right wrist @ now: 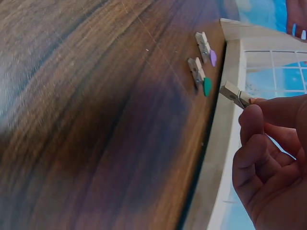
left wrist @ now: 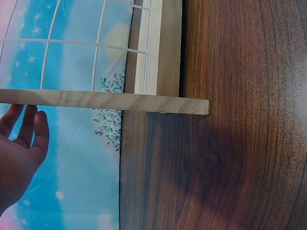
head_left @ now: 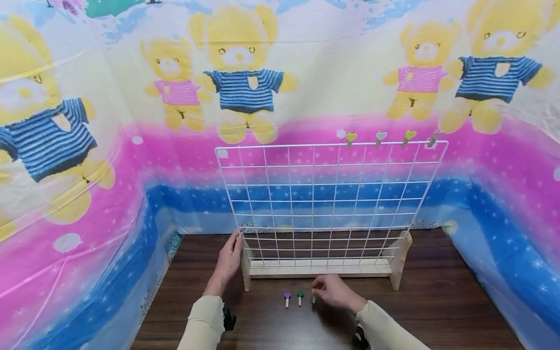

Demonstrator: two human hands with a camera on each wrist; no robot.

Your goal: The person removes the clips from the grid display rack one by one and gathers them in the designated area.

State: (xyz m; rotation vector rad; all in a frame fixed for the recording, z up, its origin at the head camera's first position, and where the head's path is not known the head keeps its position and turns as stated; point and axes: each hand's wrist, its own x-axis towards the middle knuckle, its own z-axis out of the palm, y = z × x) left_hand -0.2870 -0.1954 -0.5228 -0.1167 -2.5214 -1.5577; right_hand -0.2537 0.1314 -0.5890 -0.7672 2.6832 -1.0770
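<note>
My right hand pinches a small wooden clothespin between thumb and fingertips, just in front of the stand's base; the fingers cover its top end. Left of it on the table lie a clothespin with a green heart and one with a purple heart. My left hand touches the outer side of the stand's left wooden leg with its fingertips, the fingers fairly straight. Between the wooden legs stands a white wire grid, upright.
Several heart clothespins, among them a yellow-heart one and a white-heart one, sit clipped along the grid's top right edge. A wooden crossbar joins the legs on the dark wood table. A bear-printed cloth hangs behind and around.
</note>
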